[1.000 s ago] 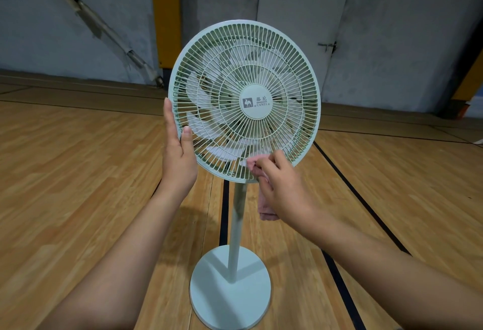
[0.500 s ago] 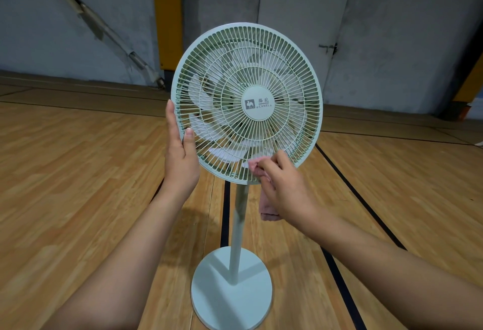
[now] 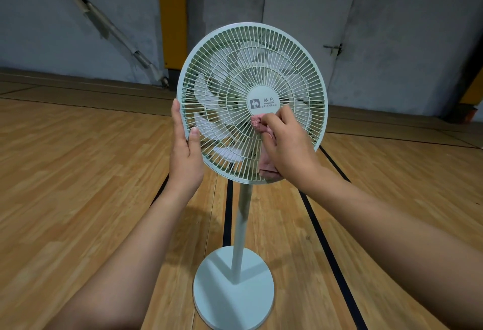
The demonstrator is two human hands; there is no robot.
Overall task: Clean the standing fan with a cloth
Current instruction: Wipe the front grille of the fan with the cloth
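— One standing fan [image 3: 230, 68], pale green, upright at centre frame on a wooden floor [image 3: 78, 173]. Round base [image 3: 234, 295] at lower centre, slim pole [image 3: 241, 225] up to the grille.

— Left hand [image 3: 184, 154]?

— Flat against the grille's left rim. Fingers [image 3: 178, 125] straight and together, thumb laid across the wires, nothing gripped.

— Right hand [image 3: 290, 146]?

— Just right of centre frame, over the lower right part of the grille. Fingers curled round a pink cloth [image 3: 266, 165], pinching its bunched top against the wires just below the CAMEL badge [image 3: 264, 103], with the loose end hanging down to the lower rim.

— Behind the fan?

— Grey wall [image 3: 52, 29] across the top of the frame. Yellow pad [image 3: 172, 24] at upper centre-left, pale door [image 3: 305, 16] at upper right. Black lines along the floorboards at lower centre and lower right.
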